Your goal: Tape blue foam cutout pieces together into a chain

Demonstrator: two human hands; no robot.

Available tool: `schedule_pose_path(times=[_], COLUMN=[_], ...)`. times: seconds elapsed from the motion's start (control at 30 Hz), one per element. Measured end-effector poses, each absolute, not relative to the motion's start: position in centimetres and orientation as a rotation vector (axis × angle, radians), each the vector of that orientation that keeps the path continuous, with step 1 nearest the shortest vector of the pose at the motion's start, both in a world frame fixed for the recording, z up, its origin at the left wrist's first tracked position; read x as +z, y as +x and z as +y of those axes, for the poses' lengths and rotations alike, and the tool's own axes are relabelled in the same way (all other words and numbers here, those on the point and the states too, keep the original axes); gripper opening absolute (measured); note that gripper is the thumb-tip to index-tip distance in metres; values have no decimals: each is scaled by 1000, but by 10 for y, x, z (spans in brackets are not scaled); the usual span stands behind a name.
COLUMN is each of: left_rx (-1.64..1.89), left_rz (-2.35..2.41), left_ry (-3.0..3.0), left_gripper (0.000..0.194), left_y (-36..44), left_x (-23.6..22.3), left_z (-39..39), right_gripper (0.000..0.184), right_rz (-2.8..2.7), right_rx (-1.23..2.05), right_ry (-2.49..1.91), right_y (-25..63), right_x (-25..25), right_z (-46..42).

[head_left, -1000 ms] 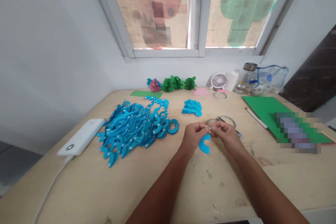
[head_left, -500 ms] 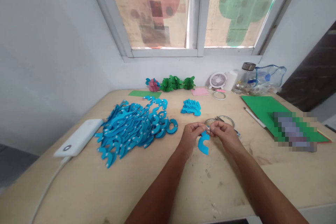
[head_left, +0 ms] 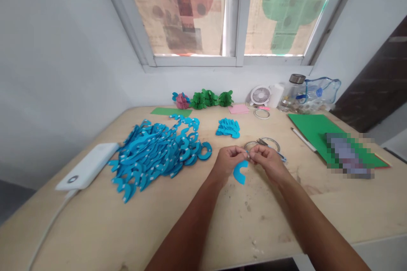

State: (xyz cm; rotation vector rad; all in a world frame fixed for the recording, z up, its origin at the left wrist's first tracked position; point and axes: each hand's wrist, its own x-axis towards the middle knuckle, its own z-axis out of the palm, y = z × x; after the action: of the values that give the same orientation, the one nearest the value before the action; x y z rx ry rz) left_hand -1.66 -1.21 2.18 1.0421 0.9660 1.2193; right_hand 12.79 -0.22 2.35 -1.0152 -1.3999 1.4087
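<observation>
- Grips, in pinched fingers of the left hand (head_left: 226, 161), a curved blue paper piece (head_left: 239, 172), hanging above the table (head_left: 178, 216)
- Brings closed fingertips of the right hand (head_left: 267, 161) just beside; contents too small to tell
- Includes, left, a blue paper pile (head_left: 155, 150); beyond the hands, a blue stack (head_left: 228, 128) and metal rings (head_left: 277, 144)

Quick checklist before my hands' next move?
1. Curved blue paper in left hand: ok, hangs below its fingertips.
2. Right hand pinching something: cannot tell, detail too small.
3. Blue pile neatly stacked: not ok, loose heap.
4. Small blue bundle away from hands: ok, gap visible.
5. Metal rings free of fingers: cannot tell, fingers overlap them in view.
</observation>
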Motion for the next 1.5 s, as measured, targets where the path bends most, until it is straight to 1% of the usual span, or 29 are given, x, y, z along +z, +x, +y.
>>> schedule_pose_path(times=[0.27, 0.5, 0.67, 0.93, 1.37, 1.5], left_rx=[1234, 1206, 1188, 1186, 1171, 1185], left_rz=[1000, 924, 967, 977, 981, 996], left_ry=[1043, 1030, 1054, 1037, 1080, 1092], left_gripper=[12, 17, 18, 13, 13, 11], left_y=[-15, -18, -19, -18, -21, -20], left_x=[26, 21, 20, 24, 25, 26], left_z=[-14, -11, -11, -12, -12, -13], right_gripper=[27, 26, 27, 28, 27, 26], right_rz=[-1317, -1321, -1333, -1345, -1370, -1333], right_rx=[1490, 1445, 1437, 1440, 1462, 1540], right_ry=[-965, -974, -982, -992, -997, -983], right_y=[126, 125, 125, 125, 127, 128], right_x=[23, 23, 24, 23, 25, 25], right_z=[-3, -2, -2, -1, -1, -3])
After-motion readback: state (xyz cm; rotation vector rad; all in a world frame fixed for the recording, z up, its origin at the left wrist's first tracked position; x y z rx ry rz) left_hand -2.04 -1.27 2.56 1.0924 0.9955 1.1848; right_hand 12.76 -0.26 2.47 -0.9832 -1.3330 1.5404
